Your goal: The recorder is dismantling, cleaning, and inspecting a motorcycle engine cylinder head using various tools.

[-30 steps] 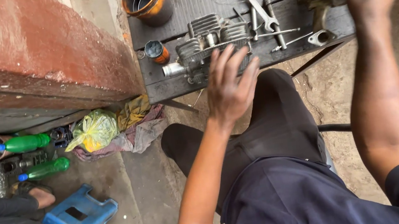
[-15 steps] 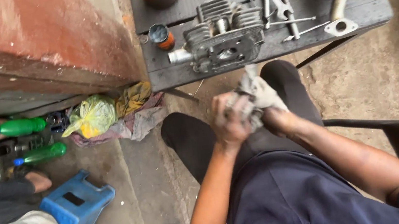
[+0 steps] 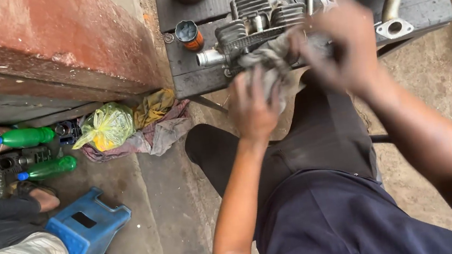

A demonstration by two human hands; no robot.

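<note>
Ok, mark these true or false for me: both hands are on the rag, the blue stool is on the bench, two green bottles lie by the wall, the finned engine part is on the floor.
1. Both the left hand and the right hand are on the grey rag. True.
2. The blue stool stands on the bench. False: it stands on the floor.
3. Two green bottles lie by the wall. True.
4. The finned engine part lies on the floor. False: it rests on the dark bench.

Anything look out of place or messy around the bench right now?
Nothing looks spilled or broken. Both hands, left hand and right hand, bunch a grey rag beside the finned engine part. Crumpled cloths and a yellow bag lie heaped below the bench.
</note>
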